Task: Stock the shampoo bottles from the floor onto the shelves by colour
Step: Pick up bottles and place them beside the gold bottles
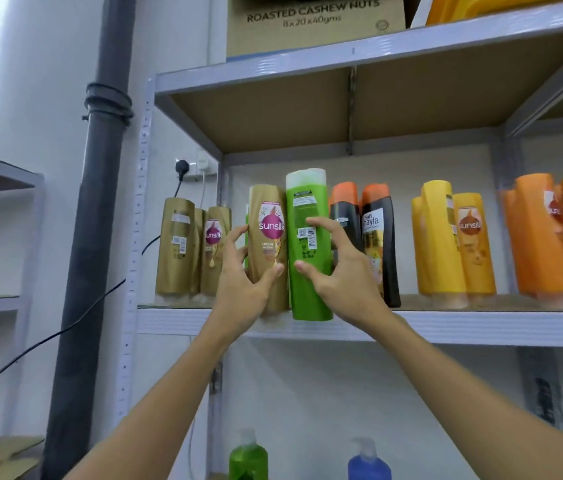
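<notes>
Two bottles meet the grey metal shelf (446, 327) edge: left hand (242, 282) grips a tan plastic shampoo bottle (268, 244) near its tan group (192, 247), right hand (340, 271) clasps a green plastic shampoo bottle (307, 244), probably sorting colours. White walls and a dark drainpipe (93, 237) surround.

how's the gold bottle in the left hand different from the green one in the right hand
The gold bottle shows its front, a pink Sunsilk logo; the green bottle shows its back, with barcode and small print. The green bottle stands taller than the gold bottle and ends in a pale top, while the gold bottle is gold all over. The left hand holds the gold one, the right hand the green one. Both are upright, side by side at the shelf edge.
</notes>
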